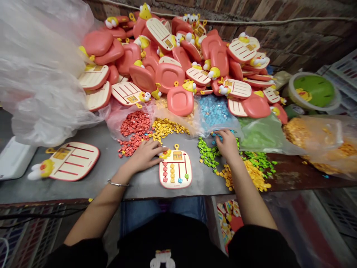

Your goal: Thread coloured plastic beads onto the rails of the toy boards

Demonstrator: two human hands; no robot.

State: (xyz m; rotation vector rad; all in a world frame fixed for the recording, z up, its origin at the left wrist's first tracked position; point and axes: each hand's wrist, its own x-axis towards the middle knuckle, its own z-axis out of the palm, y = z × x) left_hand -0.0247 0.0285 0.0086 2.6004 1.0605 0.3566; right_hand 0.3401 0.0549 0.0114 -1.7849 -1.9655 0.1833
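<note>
In front of me lies a cream toy board [175, 169] with a red rim, a chick head and slots holding small red, yellow, blue and green pieces. My left hand [146, 153] is open beside its upper left corner, fingers stretched out and touching the chick head [165, 153]. My right hand [227, 143] reaches to the small blue pieces [232, 131] at the mouth of their bag. Its fingers are bent and look pinched on a blue piece, though the fingertips are partly hidden. Green pieces [208, 153] lie just left of that wrist.
Red-backed toy boards [170, 76] are heaped at the back. Red pieces [135, 124], yellow pieces [167, 127] and orange pieces [255, 176] lie in piles. Another board [76, 162] lies at left. A large plastic bag [41, 82] bulges there; a green-lidded tub [314, 89] stands right.
</note>
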